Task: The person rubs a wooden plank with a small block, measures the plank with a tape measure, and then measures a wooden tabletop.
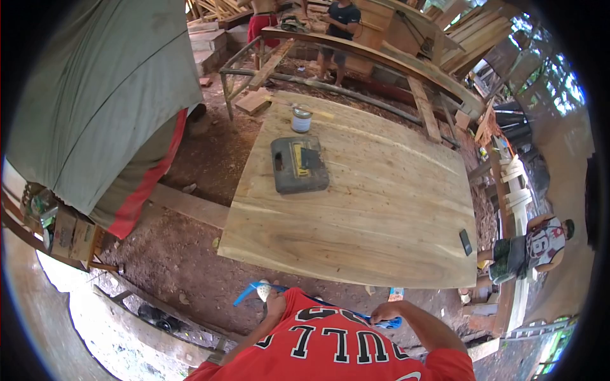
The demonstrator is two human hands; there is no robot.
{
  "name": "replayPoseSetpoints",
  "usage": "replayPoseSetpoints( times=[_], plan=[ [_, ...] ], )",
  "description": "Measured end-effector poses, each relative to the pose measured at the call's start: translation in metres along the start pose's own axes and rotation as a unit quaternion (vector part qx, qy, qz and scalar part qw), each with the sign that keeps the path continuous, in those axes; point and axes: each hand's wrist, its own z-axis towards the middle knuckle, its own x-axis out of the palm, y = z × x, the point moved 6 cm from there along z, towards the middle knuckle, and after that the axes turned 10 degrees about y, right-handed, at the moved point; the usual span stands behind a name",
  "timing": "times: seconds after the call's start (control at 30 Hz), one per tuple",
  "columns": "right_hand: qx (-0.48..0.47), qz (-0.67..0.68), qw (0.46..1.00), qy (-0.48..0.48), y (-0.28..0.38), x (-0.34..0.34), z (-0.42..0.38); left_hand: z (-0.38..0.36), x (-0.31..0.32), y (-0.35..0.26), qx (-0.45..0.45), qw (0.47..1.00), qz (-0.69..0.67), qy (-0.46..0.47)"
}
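A long blue strip (246,294) runs across in front of the red shirt I wear, partly hidden behind it. My left hand (276,303) is closed at the strip's left part, beside a whitish rounded thing (264,291). On the other side my right hand (385,311) is bent in against the shirt's front, fingers closed on the blue material, which bunches up below them. Just beyond both hands lies the near edge of a wide wooden slab (356,235). It bears a dark tool case (298,181) with a yellow label, a tin can (301,120) and a black phone (466,242).
A grey tarp (108,82) with a red border hangs at the left. Behind the slab stands a long wooden frame (375,54), with two people beyond it. Another person (540,244) is at the right by a bench. Lumber (476,44) is stacked at the back.
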Motion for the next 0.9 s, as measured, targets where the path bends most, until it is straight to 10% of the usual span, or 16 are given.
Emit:
replayPoseSetpoints(
  times=[0.13, 0.53, 0.73, 0.9],
  plan=[
    [0.029, 0.036, 0.999, 0.001, -0.017, 0.021, -0.025, -0.033, -0.013, -0.109, -0.088, 0.991, -0.091, 0.052],
    [0.106, 0.141, 0.984, 0.035, -0.111, 0.066, -0.048, -0.027, -0.023, -0.082, -0.043, 0.997, -0.054, -0.017],
    [0.114, 0.104, 0.988, 0.000, -0.096, 0.046, -0.038, -0.028, -0.020, -0.078, -0.101, 0.958, -0.259, 0.073],
    [-0.012, 0.086, 0.995, -0.045, -0.022, 0.004, -0.001, -0.035, -0.036, -0.112, -0.067, 0.998, 0.002, 0.000]
  ],
)
